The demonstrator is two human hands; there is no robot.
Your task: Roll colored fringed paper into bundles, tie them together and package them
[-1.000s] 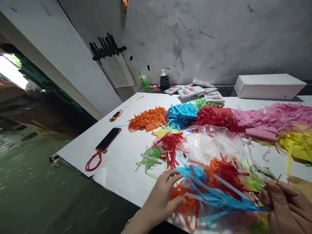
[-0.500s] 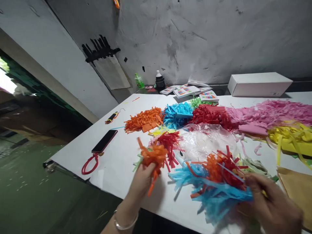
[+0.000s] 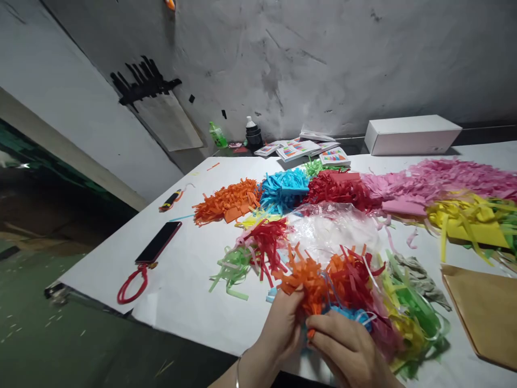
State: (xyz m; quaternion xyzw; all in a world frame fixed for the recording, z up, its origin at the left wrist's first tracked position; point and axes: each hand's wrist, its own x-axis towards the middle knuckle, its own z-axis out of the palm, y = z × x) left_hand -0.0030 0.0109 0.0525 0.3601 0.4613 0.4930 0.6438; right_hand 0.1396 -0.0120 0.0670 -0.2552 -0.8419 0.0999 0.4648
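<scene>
My left hand [image 3: 283, 320] is closed around an orange paper tassel [image 3: 302, 277], its fringed strips spreading upward. Against it, my right hand [image 3: 349, 345] pinches the tassel's lower end, where a bit of orange shows at the fingertips. Behind and beside the right hand lies a bunch of tassels: an orange and a red one [image 3: 357, 280], a blue one [image 3: 351, 315] partly hidden by the fingers, then pink, yellow and green ones [image 3: 416, 307]. A thin pale string runs among them. Left of my hands rest a red tassel [image 3: 270, 240] and a light green tassel [image 3: 234, 264].
Fringed paper piles in orange [image 3: 228, 199], blue [image 3: 285, 188], red [image 3: 337, 188], pink [image 3: 452, 180] and yellow [image 3: 468, 218] line the white table [image 3: 181, 302]. A clear plastic bag [image 3: 331, 229], phone [image 3: 158, 242], snips [image 3: 170, 200], brown envelope [image 3: 482, 315] and white box [image 3: 412, 134] are there too.
My left hand has carried the orange tassel rightward to my right hand. My right hand has let the multicoloured bunch down onto the table and moved left to the orange tassel.
</scene>
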